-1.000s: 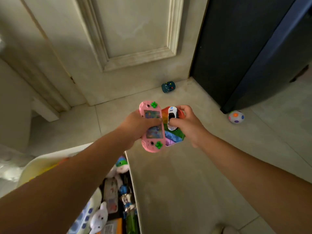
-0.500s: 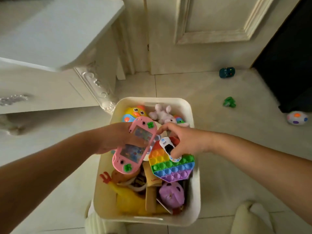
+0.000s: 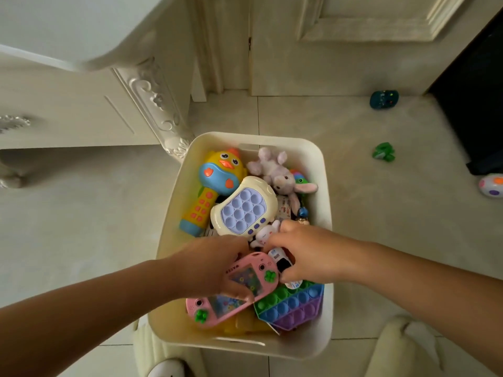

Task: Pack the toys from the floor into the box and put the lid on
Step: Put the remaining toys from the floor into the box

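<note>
Both hands have dropped lower into the box since half a second ago, and the toys they carry now lie down among the others at its near end. The left hand is closed on the pink handheld game, thumb across its screen, the console lying slantwise on the pile. The right hand is curled over the small white toy car and seems to hold the rainbow pop-it pad too, which sits flat against the box's right wall.

As I judge it, this is the placing step: the next move calls for letting go of all three and then fetching what is left on the floor. A dark teal toy lies by the door, a green crumpled thing nearer, and a spotted egg-shaped ball at the right edge. No lid is in view.

The box is smooth cream plastic with rounded corners and a cut-out grip. Inside lie a hard glossy chick-shaped microphone, a cream bubble-button game and a soft fuzzy plush rabbit. The pop-it is dimpled and looks rubbery. A carved white cabinet stands to the left.
</note>
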Demonstrator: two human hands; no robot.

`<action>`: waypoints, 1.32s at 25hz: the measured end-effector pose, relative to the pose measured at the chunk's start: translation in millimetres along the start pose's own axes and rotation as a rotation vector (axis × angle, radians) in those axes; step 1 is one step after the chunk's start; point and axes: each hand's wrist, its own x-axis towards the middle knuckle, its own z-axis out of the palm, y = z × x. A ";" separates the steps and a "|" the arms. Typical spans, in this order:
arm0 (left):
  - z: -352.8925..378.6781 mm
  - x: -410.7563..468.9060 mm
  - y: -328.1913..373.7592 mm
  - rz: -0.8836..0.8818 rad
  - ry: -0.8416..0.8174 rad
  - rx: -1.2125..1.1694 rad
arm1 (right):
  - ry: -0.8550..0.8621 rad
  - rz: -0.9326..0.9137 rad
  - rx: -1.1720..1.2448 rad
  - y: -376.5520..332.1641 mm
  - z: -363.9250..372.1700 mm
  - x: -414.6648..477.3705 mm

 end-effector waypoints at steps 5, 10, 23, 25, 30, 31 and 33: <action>3.4 -2.0 2.4 -0.030 0.038 0.226 | 0.036 0.128 0.156 8.4 -25.4 -7.0; 2.7 1.0 4.9 -0.015 0.016 0.316 | 0.099 0.195 0.177 19.9 -37.7 -8.1; -61.4 42.5 45.9 0.136 0.509 -0.328 | 0.692 0.121 0.374 41.4 -36.1 -1.7; -69.2 62.2 54.5 0.061 0.528 -0.369 | 0.771 0.152 0.430 52.8 -41.6 -4.9; -74.1 96.6 57.1 -0.035 0.527 -0.460 | 0.900 0.249 0.673 89.8 -39.0 -7.7; -78.2 102.7 58.2 -0.043 0.588 -0.475 | 0.916 0.290 0.726 103.0 -40.3 -6.4; -89.8 116.2 65.7 -0.026 0.689 -0.424 | 0.925 0.403 0.788 137.0 -41.2 -3.4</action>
